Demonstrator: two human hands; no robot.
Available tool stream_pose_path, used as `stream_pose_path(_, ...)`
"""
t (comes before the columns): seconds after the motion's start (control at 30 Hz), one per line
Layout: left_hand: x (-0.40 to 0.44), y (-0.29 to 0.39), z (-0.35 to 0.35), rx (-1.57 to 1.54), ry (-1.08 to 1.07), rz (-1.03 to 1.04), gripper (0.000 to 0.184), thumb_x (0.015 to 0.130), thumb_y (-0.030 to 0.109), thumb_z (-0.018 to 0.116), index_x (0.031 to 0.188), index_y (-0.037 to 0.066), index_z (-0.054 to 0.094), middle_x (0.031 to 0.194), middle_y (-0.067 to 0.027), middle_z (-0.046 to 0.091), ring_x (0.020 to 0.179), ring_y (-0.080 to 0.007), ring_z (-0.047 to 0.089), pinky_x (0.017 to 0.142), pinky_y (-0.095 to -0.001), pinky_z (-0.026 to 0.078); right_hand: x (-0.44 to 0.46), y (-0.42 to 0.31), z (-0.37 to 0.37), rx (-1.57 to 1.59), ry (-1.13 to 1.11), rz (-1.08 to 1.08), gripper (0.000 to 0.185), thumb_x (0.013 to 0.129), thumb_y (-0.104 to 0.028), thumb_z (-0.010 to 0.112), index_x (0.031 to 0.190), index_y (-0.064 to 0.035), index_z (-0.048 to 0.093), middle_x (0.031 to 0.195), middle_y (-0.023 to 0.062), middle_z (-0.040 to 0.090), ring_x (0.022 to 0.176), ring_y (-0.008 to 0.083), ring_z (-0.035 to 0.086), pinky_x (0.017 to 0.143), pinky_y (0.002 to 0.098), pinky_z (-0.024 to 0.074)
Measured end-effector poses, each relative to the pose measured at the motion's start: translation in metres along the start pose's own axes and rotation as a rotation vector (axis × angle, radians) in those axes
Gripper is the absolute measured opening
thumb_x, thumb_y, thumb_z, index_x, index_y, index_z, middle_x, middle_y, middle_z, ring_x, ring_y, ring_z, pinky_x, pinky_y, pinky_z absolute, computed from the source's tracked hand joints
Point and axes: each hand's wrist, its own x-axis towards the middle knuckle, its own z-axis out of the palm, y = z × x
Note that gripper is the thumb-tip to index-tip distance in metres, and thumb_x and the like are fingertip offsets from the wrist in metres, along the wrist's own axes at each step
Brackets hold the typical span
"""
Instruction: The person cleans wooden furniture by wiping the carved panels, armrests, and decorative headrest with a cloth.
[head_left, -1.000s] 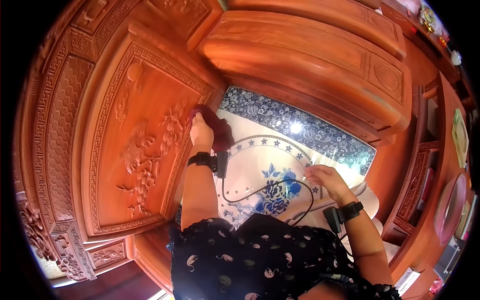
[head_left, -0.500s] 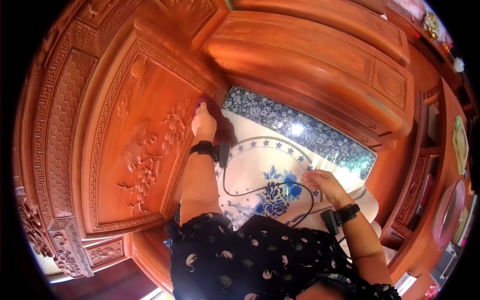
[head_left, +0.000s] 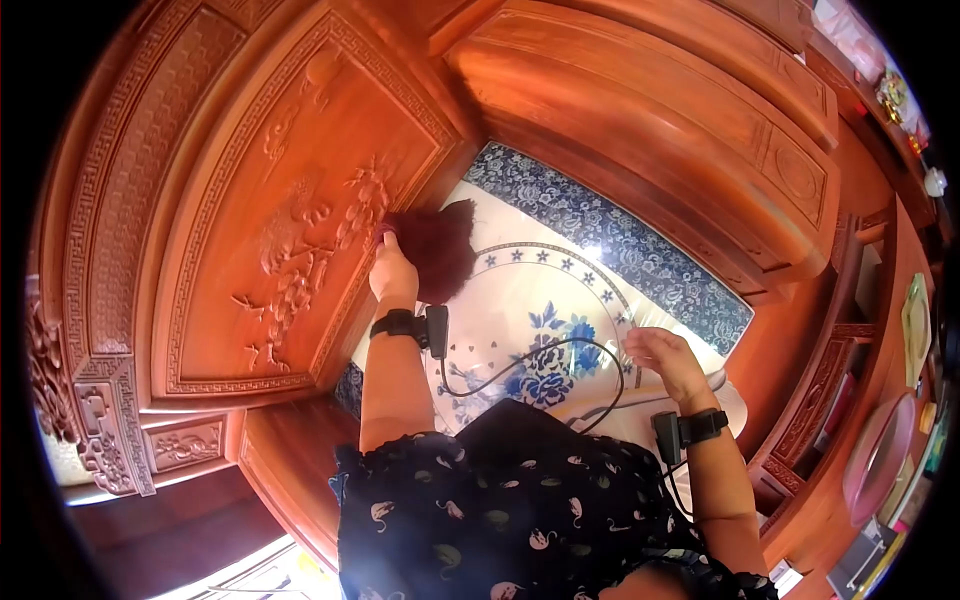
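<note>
My left hand (head_left: 393,272) is closed on a dark maroon cloth (head_left: 440,252), at the right edge of the carved wooden panel (head_left: 240,230). The cloth bunches at my fingertips and spreads to the right of the hand, over the white floor tile. Reliefs of a bird and branches stand out on the panel beside it. My right hand (head_left: 668,362) is held out above the patterned floor (head_left: 480,345), fingers apart and holding nothing. Each wrist carries a black strap with a small box.
A black cable (head_left: 490,380) loops between my arms. Across the back stands a long reddish wooden cabinet (head_left: 640,130), with a blue floral tile strip (head_left: 600,235) along its foot. At the right, a wooden shelf unit holds a pink oval dish (head_left: 880,458) and a green dish (head_left: 915,325).
My left hand with the cloth has moved lower along the panel's edge, and the cloth now spreads wider to the right. The view has shifted a little. My right hand stays open.
</note>
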Motion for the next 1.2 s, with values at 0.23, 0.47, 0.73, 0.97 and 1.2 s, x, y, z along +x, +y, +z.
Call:
stream_pose_path(0.23, -0.017, -0.013, 0.014, -0.067, 0.051, -0.016, 0.042, 0.079, 0.001, 0.045, 0.120, 0.007, 0.038, 0.110, -0.0186, 0.053, 0.094, -0.0353, 0.058, 0.078, -0.0408, 0.049, -0.008, 0.002, -0.006, 0.008, 0.030, -0.032, 0.025, 0.091, -0.018, 0.046, 0.105, -0.0014, 0.058, 0.097, 0.0077, 0.063, 0.088, 0.0147, 0.060, 0.079, 0.0261, 0.0457)
stream_pose_path(0.47, 0.010, 0.016, 0.010, -0.082, 0.075, 0.174, 0.043, 0.079, 0.004, 0.045, 0.121, 0.007, 0.039, 0.110, -0.0180, 0.054, 0.093, -0.0346, 0.058, 0.077, -0.0406, 0.048, -0.007, 0.001, -0.003, -0.017, 0.034, -0.026, 0.026, 0.092, -0.020, 0.045, 0.105, -0.0009, 0.058, 0.098, 0.0086, 0.062, 0.089, 0.0160, 0.059, 0.081, 0.0275, 0.0454)
stream_pose_path(0.73, 0.056, 0.078, -0.011, -0.091, 0.065, 0.274, 0.043, 0.081, 0.006, 0.046, 0.123, 0.005, 0.037, 0.110, -0.0179, 0.054, 0.094, -0.0345, 0.058, 0.078, -0.0401, 0.049, -0.005, -0.009, 0.008, -0.044, 0.056, -0.016, 0.026, 0.092, -0.020, 0.046, 0.105, -0.0015, 0.058, 0.096, 0.0076, 0.063, 0.088, 0.0151, 0.060, 0.079, 0.0257, 0.0458)
stream_pose_path(0.97, 0.063, 0.093, -0.014, -0.174, -0.002, 0.201, 0.040, 0.082, 0.006, 0.046, 0.120, 0.006, 0.038, 0.110, -0.0199, 0.055, 0.096, -0.0364, 0.058, 0.080, -0.0417, 0.048, 0.002, -0.010, 0.012, -0.058, 0.059, 0.006, 0.025, 0.091, -0.019, 0.046, 0.105, -0.0012, 0.058, 0.096, 0.0076, 0.063, 0.088, 0.0154, 0.060, 0.079, 0.0258, 0.0459)
stream_pose_path(1.2, 0.047, 0.074, -0.013, -0.137, -0.048, 0.119, 0.043, 0.083, 0.009, 0.044, 0.125, 0.007, 0.034, 0.111, -0.0201, 0.055, 0.096, -0.0365, 0.058, 0.080, -0.0424, 0.048, -0.007, -0.013, 0.004, -0.036, 0.051, -0.056, 0.025, 0.090, -0.017, 0.045, 0.104, -0.0007, 0.058, 0.096, 0.0076, 0.063, 0.089, 0.0156, 0.060, 0.080, 0.0268, 0.0461)
